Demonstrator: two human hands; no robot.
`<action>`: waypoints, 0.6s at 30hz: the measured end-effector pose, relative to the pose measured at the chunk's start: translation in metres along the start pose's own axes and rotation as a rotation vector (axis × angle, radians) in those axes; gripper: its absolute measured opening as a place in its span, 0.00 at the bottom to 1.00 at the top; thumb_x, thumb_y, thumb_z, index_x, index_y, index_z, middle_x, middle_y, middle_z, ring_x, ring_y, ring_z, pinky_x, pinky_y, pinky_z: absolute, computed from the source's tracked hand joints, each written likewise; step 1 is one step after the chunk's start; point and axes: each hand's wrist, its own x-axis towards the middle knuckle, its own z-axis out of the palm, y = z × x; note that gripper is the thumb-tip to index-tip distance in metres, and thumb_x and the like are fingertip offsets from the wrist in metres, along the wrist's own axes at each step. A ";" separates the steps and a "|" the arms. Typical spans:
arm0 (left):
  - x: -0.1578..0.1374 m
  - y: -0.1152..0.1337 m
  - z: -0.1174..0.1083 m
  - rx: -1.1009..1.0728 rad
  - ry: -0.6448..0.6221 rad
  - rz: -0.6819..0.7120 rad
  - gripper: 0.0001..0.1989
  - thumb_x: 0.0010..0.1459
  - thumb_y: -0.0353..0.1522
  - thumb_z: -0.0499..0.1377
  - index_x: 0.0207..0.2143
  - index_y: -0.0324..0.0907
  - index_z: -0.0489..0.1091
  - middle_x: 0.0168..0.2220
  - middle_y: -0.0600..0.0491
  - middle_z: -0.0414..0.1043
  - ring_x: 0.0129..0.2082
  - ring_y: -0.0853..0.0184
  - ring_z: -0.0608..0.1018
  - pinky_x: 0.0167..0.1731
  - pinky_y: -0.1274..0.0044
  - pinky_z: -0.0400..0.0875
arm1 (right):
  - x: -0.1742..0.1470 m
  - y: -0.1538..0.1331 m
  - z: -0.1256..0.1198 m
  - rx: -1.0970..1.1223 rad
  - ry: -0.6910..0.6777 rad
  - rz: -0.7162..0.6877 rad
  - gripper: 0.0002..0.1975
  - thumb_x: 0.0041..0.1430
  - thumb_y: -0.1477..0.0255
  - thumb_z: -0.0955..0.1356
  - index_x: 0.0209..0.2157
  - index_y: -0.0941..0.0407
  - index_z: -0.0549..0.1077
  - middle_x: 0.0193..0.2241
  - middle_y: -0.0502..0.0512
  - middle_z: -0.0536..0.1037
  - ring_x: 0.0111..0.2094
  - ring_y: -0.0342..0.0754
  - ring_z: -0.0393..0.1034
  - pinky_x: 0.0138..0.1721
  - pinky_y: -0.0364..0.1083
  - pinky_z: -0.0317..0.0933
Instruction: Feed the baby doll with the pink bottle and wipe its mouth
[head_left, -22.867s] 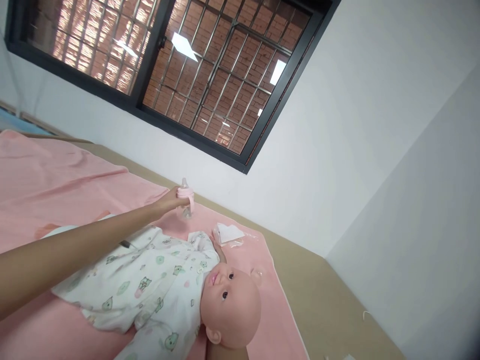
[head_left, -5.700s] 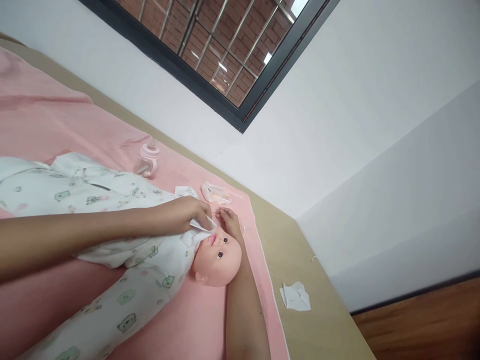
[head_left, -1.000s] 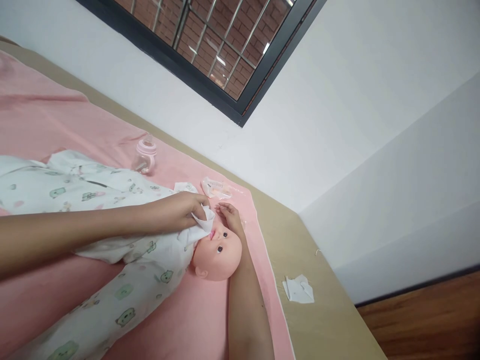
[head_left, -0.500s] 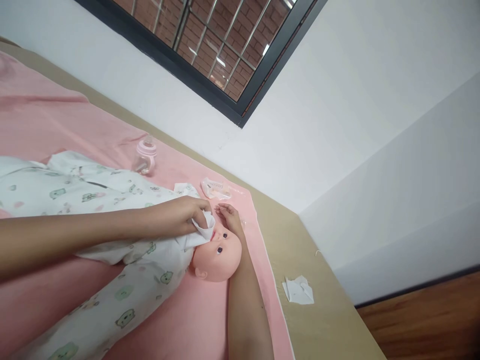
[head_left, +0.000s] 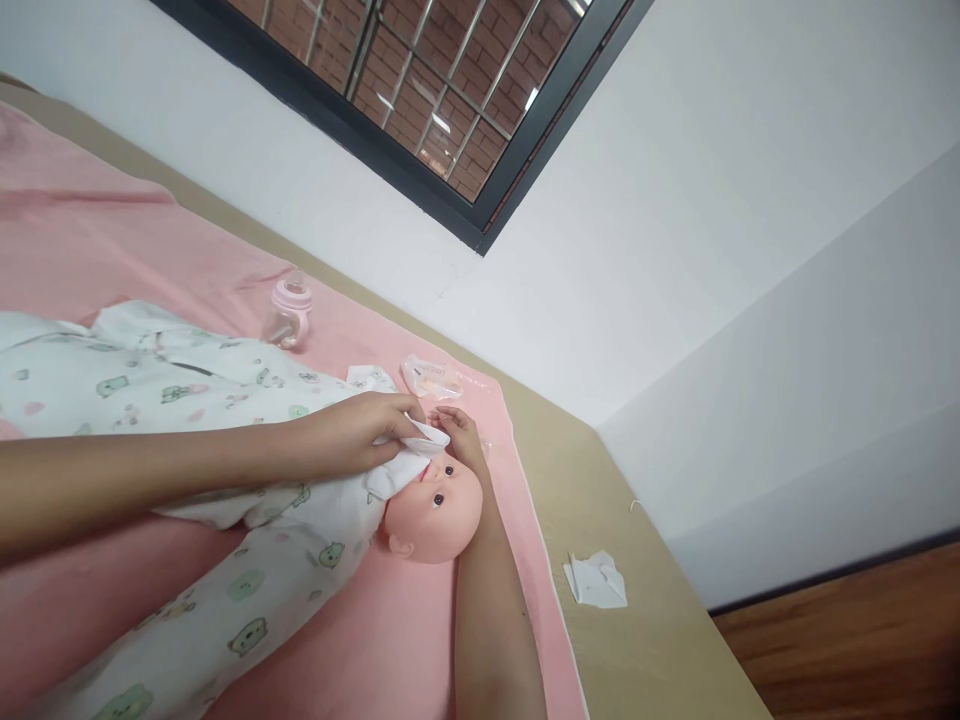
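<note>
Lying head toward lower right, doll (head_left: 439, 505) stretches leftward.

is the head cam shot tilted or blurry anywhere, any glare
Head view: strongly tilted, so the window and bed edge run diagonally; light is soft and even, with bright reflections only in the window glass; the left hand, white cloth and doll look sharp, with faint shadows.

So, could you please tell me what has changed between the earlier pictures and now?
About twenty-three seconds ago the left hand was on the pink bottle; it has let go and now presses a white wipe at the doll's mouth. Over the last second the wipe slid slightly toward the right hand. The right hand stays beside the doll's face; the bottle and the crumpled tissue have not moved.
</note>
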 end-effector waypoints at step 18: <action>0.000 0.001 0.008 0.104 -0.072 -0.063 0.32 0.52 0.17 0.48 0.50 0.52 0.78 0.48 0.50 0.72 0.45 0.64 0.76 0.46 0.77 0.67 | 0.017 0.012 -0.002 0.011 0.032 0.093 0.10 0.54 0.67 0.70 0.36 0.57 0.73 0.32 0.54 0.79 0.43 0.49 0.72 0.51 0.50 0.65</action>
